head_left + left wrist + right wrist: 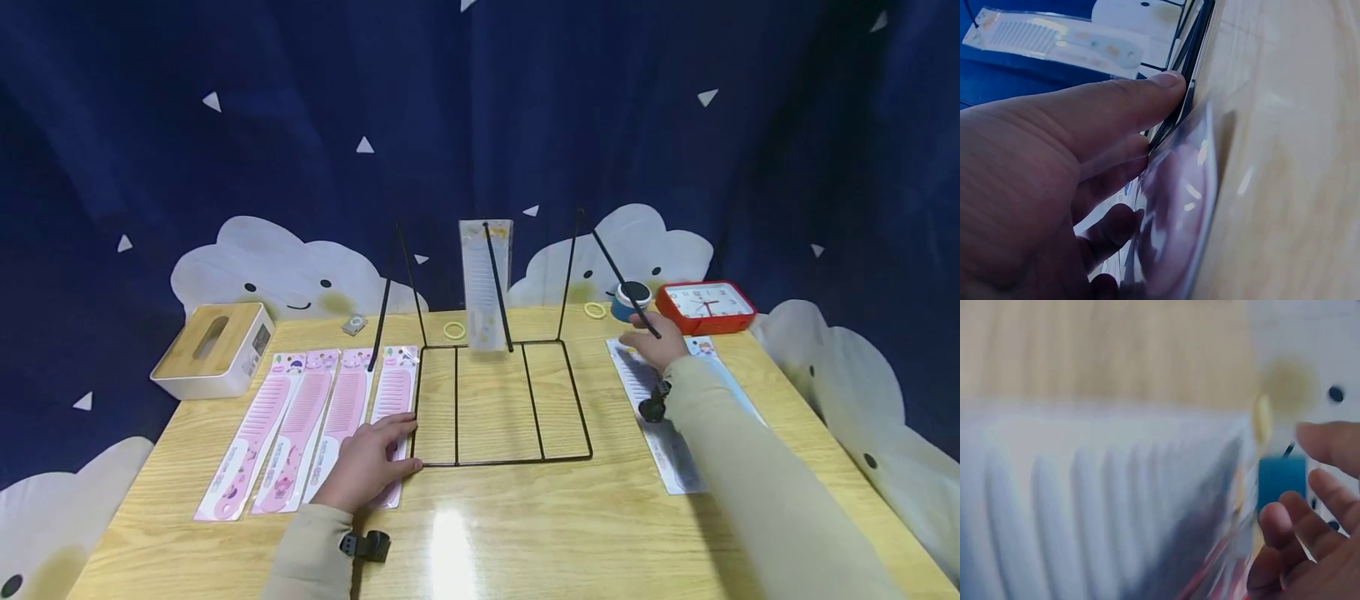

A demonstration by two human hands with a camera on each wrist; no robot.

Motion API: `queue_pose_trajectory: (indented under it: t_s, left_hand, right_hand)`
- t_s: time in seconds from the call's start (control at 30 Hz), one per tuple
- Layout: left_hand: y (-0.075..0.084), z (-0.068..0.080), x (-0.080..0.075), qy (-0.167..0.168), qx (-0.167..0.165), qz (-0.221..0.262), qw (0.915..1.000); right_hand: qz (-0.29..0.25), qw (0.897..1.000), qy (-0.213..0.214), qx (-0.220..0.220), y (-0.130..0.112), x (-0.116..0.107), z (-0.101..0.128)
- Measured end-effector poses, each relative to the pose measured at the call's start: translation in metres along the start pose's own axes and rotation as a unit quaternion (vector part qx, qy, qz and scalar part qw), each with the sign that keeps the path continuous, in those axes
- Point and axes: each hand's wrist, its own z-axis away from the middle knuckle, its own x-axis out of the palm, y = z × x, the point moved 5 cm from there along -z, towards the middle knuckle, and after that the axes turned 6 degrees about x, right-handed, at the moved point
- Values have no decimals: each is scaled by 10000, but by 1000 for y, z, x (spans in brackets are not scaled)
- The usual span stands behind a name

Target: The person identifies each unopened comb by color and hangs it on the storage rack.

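Observation:
A black wire rack (pixel 502 460) stands mid-table, with one clear packaged comb (pixel 485 283) hanging on its middle peg. Several pink packaged combs (pixel 300 425) lie in a row left of it. My left hand (pixel 371 462) rests flat on the rightmost pink package (pixel 395 392). In the left wrist view its thumb (pixel 1147 90) lies against the rack's wire base (pixel 1191 56). My right hand (pixel 651 342) lies over the top end of the white packaged combs (pixel 671 467), fingers loose. The right wrist view shows blurred white comb teeth (pixel 1085 506) beside my fingers (pixel 1297 525).
A red clock (pixel 705 304) and a blue cup (pixel 628 302) stand at the back right, close to my right hand. Two yellow rings (pixel 454 330) (pixel 595 310) lie behind the rack. At the left edge stands a wood-topped tissue box (pixel 213 350).

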Motion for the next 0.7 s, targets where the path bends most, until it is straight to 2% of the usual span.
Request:
queue_pose_trajectory:
  t_s: [0.13, 0.23, 0.47, 0.6, 0.7]
  left_hand:
    - [1, 1, -1, 8, 6, 9, 10000]
    - [3, 1, -2, 1, 2, 30, 10000]
    - [5, 1, -1, -8, -20, 27, 10000]
    - [5, 1, -1, 4, -11, 0, 10000]
    - [4, 1, -2, 7, -28, -7, 10000]
  right_hand:
    - [746, 9956, -446, 351, 24, 6, -13]
    - [1068, 9923, -494, 374, 29, 12, -18]
    - [1153, 9932, -71, 157, 25, 12, -14]
    - [1088, 9938, -41, 235, 14, 10, -9]
    - [901, 9959, -82, 94, 2, 10, -5]
